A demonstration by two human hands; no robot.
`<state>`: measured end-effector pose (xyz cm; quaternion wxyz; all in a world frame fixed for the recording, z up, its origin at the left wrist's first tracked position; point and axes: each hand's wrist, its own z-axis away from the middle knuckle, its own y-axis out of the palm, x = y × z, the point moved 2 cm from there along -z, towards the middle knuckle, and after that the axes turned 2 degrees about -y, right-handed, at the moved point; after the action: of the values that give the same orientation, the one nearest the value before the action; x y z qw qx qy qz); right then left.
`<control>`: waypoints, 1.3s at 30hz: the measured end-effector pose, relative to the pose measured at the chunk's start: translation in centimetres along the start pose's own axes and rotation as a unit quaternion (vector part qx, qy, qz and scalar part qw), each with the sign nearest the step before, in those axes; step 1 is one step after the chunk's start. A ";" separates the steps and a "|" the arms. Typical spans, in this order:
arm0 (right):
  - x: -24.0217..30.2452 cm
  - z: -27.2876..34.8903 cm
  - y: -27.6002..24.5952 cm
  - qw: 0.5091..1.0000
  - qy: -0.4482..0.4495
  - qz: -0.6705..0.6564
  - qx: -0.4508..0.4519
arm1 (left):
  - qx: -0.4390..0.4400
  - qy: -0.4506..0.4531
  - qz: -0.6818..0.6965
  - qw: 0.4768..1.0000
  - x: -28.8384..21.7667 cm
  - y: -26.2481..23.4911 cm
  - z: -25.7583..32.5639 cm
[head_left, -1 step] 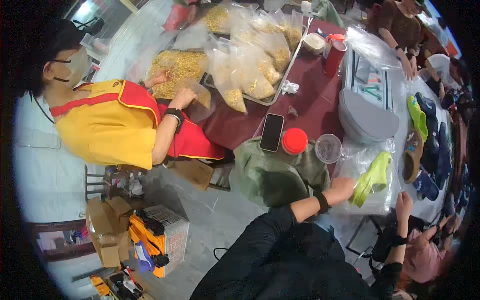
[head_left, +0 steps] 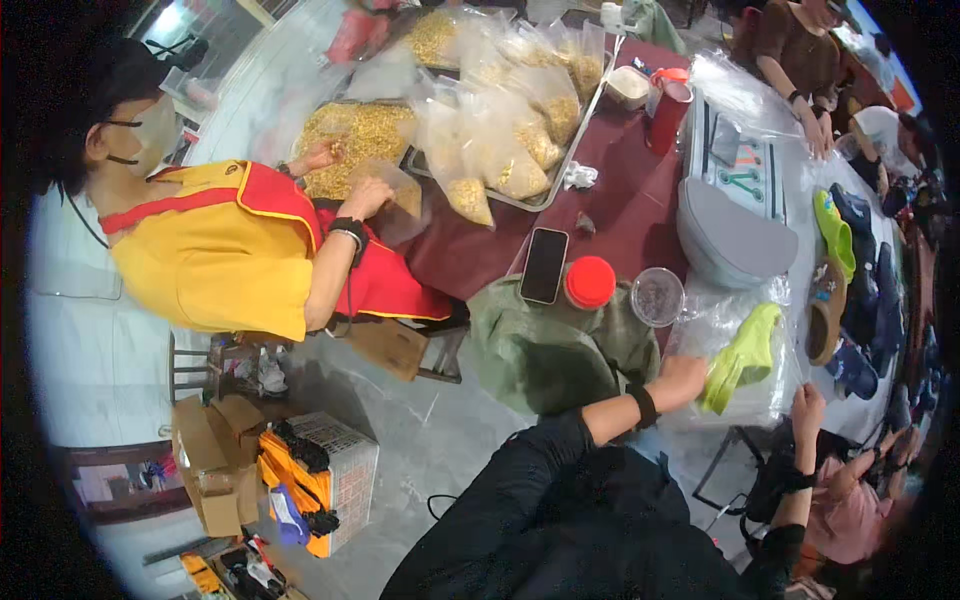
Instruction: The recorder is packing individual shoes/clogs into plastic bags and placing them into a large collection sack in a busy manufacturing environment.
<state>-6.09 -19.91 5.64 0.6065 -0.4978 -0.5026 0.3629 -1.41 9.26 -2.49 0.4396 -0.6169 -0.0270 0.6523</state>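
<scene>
A lime green clog-style shoe lies tilted on a stack of clear plastic bags at the table's near edge. My left hand is closed beside the shoe's left side, close against both shoe and plastic; its fingertips are hidden. To the right of the shoe, my right hand pinches the edge of a clear plastic bag. Whether that bag lies around the shoe or only under it, I cannot tell.
More shoes, including a second lime green clog and a brown one, line the right. Ahead stand a grey-lidded bin, a round clear tub, a red-lidded jar and a phone. A co-worker handles bagged yellow pieces at left.
</scene>
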 end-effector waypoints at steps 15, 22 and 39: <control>-3.7 0.7 5.2 0.982 0.084 -0.166 0.025 | 0.072 -0.047 0.124 0.989 2.7 4.8 0.5; -11.0 -2.3 8.6 0.928 0.148 -0.265 0.216 | 0.031 -0.008 0.197 0.980 -0.5 5.0 -1.9; 6.2 5.3 7.1 0.970 -0.205 0.086 0.100 | 0.028 -0.038 0.258 0.965 -2.8 4.7 -2.9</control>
<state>-9.34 -11.12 0.28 0.5043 -0.3910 -0.5325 0.5561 -1.99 3.19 -3.69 0.2723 -0.5646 0.1349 0.7674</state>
